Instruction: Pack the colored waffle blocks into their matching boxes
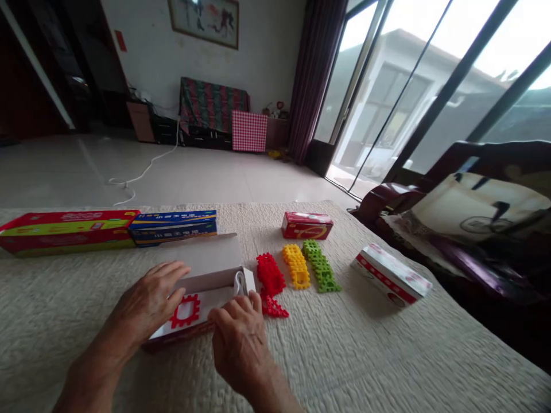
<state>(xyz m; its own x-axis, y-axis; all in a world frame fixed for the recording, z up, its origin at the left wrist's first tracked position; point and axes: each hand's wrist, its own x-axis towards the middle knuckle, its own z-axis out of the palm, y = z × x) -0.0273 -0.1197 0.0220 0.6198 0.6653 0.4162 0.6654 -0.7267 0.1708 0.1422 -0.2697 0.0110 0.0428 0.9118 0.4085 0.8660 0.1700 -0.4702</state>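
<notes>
A shallow cardboard box (205, 293) with a white inside stands on the cloth, its lid flap (210, 255) folded back. Inside, toward the left, lies a red toothed square building piece (197, 310); a looped white cable (239, 282) sits at the right end. My left hand (148, 298) reaches over the box's left side, fingers stretched and thumb apart, beside the red piece. My right hand (239, 338) is closed, its fingers curled over the front right corner of the box. Just right of the box are red toothed pieces (271, 275), with one red piece (274, 307) tilted in front.
Yellow pieces (296, 267) and green pieces (321, 267) lie in rows farther right. Behind them is a small red box (307, 225); a white and red box (391, 275) lies right. A long red-green box (69, 232) and a blue box (174, 228) line the left back.
</notes>
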